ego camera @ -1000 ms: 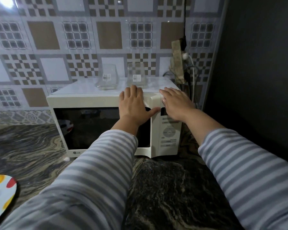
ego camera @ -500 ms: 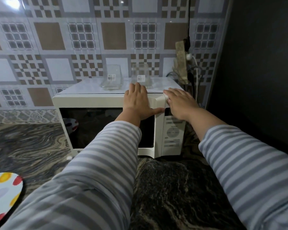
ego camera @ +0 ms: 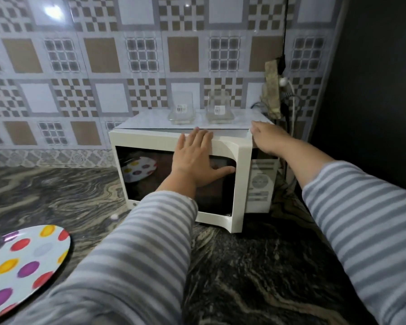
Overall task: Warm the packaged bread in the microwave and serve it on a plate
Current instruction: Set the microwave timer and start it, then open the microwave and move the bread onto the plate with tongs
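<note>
A cream microwave [ego camera: 150,139] stands on the marble counter against the tiled wall. Its door [ego camera: 236,184] stands slightly ajar, the right edge swung out in front of the control panel [ego camera: 260,181]. My left hand [ego camera: 195,160] lies flat on the door, fingers on the top frame and thumb across the dark glass. My right hand [ego camera: 267,137] rests on the oven's top right corner. A white plate with coloured dots [ego camera: 26,261] lies at the lower left of the counter and is mirrored in the door glass. No bread package is visible.
Two clear glass containers [ego camera: 182,111] [ego camera: 219,110] sit on top of the microwave. A socket strip with cables [ego camera: 273,90] hangs behind its right corner. A dark wall [ego camera: 373,90] closes off the right side. The dark marble counter [ego camera: 256,266] stretches in front.
The door's right edge has come away from the oven body and swung toward me. My right hand moved from the door's edge to the top right corner. The view shifted left.
</note>
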`<state>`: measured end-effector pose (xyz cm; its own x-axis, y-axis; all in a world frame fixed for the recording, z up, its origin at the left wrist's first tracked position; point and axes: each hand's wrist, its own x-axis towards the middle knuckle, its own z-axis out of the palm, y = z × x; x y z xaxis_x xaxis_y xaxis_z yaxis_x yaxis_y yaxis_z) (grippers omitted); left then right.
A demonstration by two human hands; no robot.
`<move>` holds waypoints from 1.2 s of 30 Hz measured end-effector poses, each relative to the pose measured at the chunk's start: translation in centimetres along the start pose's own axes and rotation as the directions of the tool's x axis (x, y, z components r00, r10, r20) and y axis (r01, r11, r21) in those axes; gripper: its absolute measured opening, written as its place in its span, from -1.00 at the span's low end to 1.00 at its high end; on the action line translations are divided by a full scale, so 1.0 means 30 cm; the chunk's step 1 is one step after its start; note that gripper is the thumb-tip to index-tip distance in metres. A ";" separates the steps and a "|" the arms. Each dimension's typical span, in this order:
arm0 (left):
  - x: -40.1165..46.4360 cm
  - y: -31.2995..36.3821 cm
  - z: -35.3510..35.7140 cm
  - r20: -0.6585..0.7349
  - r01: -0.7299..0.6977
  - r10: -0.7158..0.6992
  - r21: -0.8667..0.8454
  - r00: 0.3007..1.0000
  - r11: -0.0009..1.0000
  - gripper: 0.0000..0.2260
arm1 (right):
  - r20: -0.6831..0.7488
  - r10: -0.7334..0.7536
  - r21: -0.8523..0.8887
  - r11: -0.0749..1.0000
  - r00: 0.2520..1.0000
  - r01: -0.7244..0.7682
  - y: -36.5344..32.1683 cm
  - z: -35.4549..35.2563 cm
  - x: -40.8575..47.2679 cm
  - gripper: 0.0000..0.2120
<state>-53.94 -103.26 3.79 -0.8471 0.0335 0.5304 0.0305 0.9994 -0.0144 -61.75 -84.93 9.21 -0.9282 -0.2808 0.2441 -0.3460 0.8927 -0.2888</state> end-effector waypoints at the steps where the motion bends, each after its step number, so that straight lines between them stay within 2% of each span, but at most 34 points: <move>1: -0.005 -0.023 -0.009 0.039 0.025 -0.025 0.014 0.999 1.000 -0.03 | -0.029 -0.016 0.034 0.999 0.999 0.017 -0.020 0.001 -0.018 -0.60; 6: -0.051 -0.072 -0.050 0.144 0.074 -0.074 0.007 0.987 0.997 -0.19 | -0.024 -0.070 0.017 0.997 0.997 0.071 -0.098 0.083 -0.153 -0.51; 11: -0.124 -0.086 -0.084 0.110 0.105 -0.089 -0.151 0.990 0.983 -0.43 | -0.126 -0.015 -0.003 1.000 0.992 0.014 -0.166 0.111 -0.282 -0.50; 18: -0.287 -0.189 -0.188 0.135 0.020 0.007 -0.194 0.991 0.981 -0.40 | -0.241 0.048 -0.098 0.992 0.969 -0.073 -0.364 0.133 -0.526 -0.48; 24: -0.449 -0.335 -0.313 0.198 0.025 0.034 -0.288 0.980 0.957 -0.37 | -0.270 0.014 -0.086 0.996 0.963 -0.038 -0.608 0.153 -0.733 -0.50; 27: -0.507 -0.404 -0.379 0.245 0.059 0.022 -0.316 0.969 0.947 -0.33 | -0.227 0.031 -0.020 0.999 0.973 -0.037 -0.724 0.148 -0.793 -0.51; 31: -0.566 -0.507 -0.450 0.315 0.104 0.002 -0.321 0.949 0.941 -0.27 | -0.062 0.147 0.160 0.978 0.987 -0.136 -0.838 0.155 -0.832 -0.48; 33: -0.592 -0.575 -0.476 0.364 0.092 0.034 -0.323 0.931 0.942 -0.34 | 0.005 0.171 0.166 0.971 0.985 -0.170 -0.890 0.164 -0.847 -0.37; 36: -0.625 -0.667 -0.502 0.398 0.047 0.086 -0.313 0.913 0.949 -0.42 | 0.016 0.154 0.147 0.977 0.988 -0.155 -0.969 0.186 -0.861 -0.29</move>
<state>-30.68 -123.95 6.90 -0.9822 0.1184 0.1460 0.1554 0.9485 0.2762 -28.48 -105.61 6.13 -0.9724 -0.1454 0.1822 -0.2146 0.8639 -0.4556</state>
